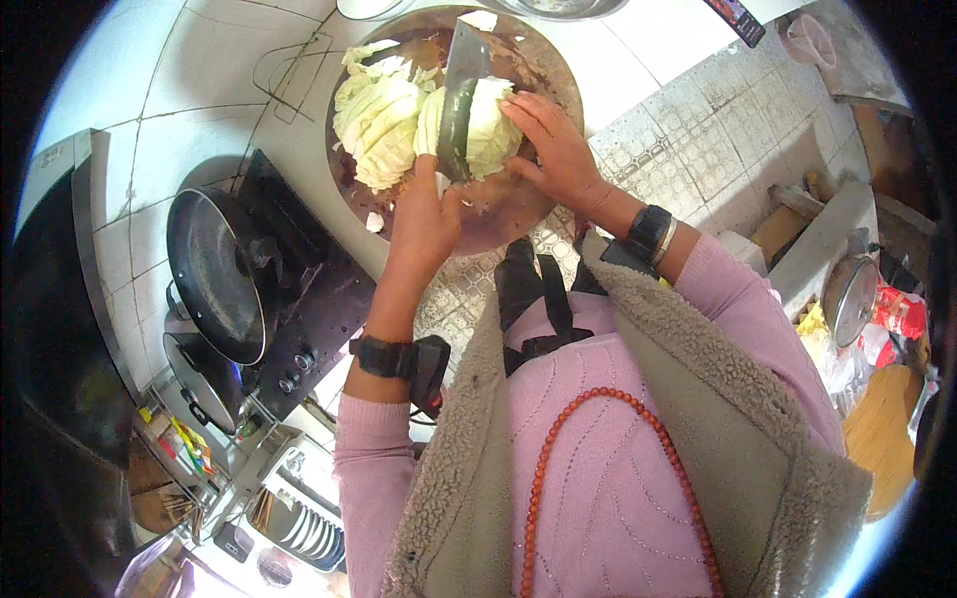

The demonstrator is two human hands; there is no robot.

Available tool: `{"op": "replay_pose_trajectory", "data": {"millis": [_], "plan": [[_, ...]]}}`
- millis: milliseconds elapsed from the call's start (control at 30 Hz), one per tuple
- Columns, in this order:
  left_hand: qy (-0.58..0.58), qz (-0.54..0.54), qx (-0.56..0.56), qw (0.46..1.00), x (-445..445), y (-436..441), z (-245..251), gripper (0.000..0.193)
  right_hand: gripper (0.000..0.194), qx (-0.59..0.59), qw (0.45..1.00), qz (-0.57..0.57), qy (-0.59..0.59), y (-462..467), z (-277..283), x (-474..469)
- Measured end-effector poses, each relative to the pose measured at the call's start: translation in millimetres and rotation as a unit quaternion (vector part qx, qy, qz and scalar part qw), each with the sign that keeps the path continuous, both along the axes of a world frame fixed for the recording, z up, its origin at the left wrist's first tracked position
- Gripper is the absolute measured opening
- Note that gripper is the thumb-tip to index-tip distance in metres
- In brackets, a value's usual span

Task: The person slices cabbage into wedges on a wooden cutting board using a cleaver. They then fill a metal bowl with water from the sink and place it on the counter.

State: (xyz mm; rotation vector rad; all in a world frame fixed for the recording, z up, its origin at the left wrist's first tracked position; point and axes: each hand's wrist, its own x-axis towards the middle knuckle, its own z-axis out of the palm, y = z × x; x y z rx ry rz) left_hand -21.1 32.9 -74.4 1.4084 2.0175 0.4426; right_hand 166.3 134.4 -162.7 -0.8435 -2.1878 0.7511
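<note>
A cleaver [456, 112] stands with its blade upright between pieces of napa cabbage on a round wooden chopping board [516, 217]. My left hand [425, 220] is closed round the cleaver's handle, most of which it hides, with one finger reaching forward beside the blade. My right hand [557, 153] lies against the right-hand cabbage piece [492, 131], fingertips on its upper side and thumb at its lower side. Left of the blade sits a larger heap of pale green cabbage [385, 131]. Small white scraps [374, 222] are scattered on the board.
A black wok [217, 276] stands on the black hob [314, 321] at the left, beside a lidded pan [200, 381]. A wire rack [295, 78] is left of the board. Metal bowl [564, 6] and phone [736, 21] lie beyond. Plates [310, 534] stand in a rack lower left.
</note>
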Motion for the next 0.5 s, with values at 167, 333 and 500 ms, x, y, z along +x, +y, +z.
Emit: {"op": "replay_pose_trajectory", "data": {"millis": [167,333,500], "plan": [[0.056,0.019,0.024,0.998,9.3,-14.9,41.2,0.037,0.061,0.024,0.999,0.030,0.015,1.5,3.1,5.0],[0.026,0.068,-0.010,0.997,6.0,-23.5,61.1,0.033,0.056,0.056,0.997,0.058,0.019,29.0,12.5,-8.8],[0.039,0.058,0.032,0.997,2.4,-32.8,56.9,0.036,0.039,0.093,0.973,0.204,-0.051,74.7,30.2,-16.7]]}}
